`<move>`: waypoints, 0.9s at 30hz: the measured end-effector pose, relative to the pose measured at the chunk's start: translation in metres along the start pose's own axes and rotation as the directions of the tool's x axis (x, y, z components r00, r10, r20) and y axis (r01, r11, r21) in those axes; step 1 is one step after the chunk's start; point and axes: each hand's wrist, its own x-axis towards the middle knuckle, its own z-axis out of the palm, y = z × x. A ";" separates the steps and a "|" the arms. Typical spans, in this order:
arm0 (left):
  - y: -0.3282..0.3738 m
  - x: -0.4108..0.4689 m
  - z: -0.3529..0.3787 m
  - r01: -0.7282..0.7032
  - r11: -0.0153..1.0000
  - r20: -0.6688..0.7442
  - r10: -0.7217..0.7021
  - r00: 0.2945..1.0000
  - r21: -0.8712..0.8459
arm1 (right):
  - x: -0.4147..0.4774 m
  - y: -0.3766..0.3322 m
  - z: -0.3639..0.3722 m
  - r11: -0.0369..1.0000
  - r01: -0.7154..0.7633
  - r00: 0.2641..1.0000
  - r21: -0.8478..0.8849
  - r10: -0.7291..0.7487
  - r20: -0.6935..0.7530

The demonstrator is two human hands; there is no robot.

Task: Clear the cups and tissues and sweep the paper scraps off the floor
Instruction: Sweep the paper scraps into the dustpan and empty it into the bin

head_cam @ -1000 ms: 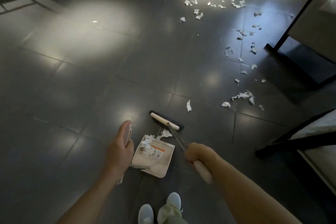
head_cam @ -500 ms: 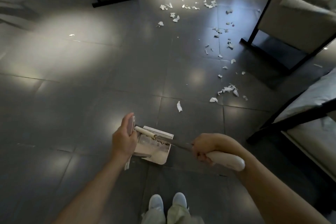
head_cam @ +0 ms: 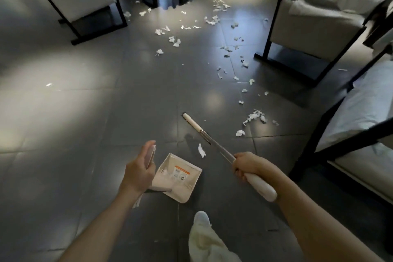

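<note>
Grey floor tiles [head_cam: 85, 112] spread between black-framed armchairs [head_cam: 314, 25]. The broom [head_cam: 217, 148] slants from near right to far left, head pointing away, the right hand [head_cam: 247, 166] with fingers wrapped round its white grip. The left hand [head_cam: 140, 168] has fingers clasped round the dustpan [head_cam: 178, 176] handle, just left of the shaft. Paper scraps [head_cam: 254, 117] litter the tiles beyond.
</note>
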 end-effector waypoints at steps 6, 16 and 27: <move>0.004 0.077 0.010 -0.008 0.999 0.082 0.004 0.997 0.053 | 0.075 -0.014 -0.012 0.999 0.015 0.993 0.036 -0.011 -0.114; 0.014 0.164 0.031 -0.083 0.996 0.102 0.087 0.991 -0.037 | 0.155 -0.052 -0.004 0.968 -0.127 0.983 -0.216 0.094 -0.157; 0.049 0.221 0.041 -0.141 0.984 0.190 0.159 0.969 -0.107 | 0.068 -0.095 -0.014 0.964 -0.189 0.955 -0.187 0.225 0.192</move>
